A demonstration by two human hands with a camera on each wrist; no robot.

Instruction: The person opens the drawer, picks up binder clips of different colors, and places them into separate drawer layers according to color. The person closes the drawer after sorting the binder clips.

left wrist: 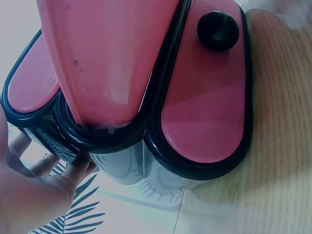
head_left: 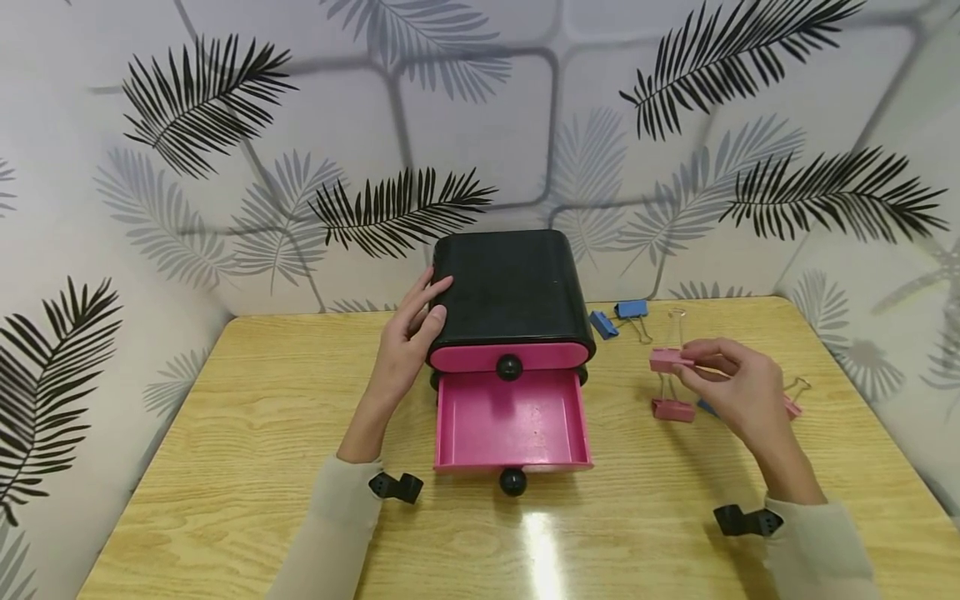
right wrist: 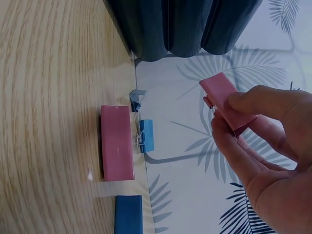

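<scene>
A small black drawer unit (head_left: 502,283) with pink drawer fronts and round black knobs stands on the table. Its middle drawer (head_left: 512,421) is pulled out, and nothing lies in the visible part. My left hand (head_left: 405,337) rests against the unit's left side, fingers extended along it and onto the top edge. To the right of the unit, my right hand (head_left: 738,383) pinches a pink binder clip (right wrist: 226,100) between thumb and fingers, raised above the table. Below it on the table is another pink binder clip (right wrist: 117,144).
Two blue binder clips (head_left: 631,309) lie by the wall, right of the unit. Partly behind my right hand are one more blue clip (right wrist: 128,214) and a pink clip (head_left: 792,407). A leaf-patterned wall covering (head_left: 480,133) borders the wooden table (head_left: 262,433).
</scene>
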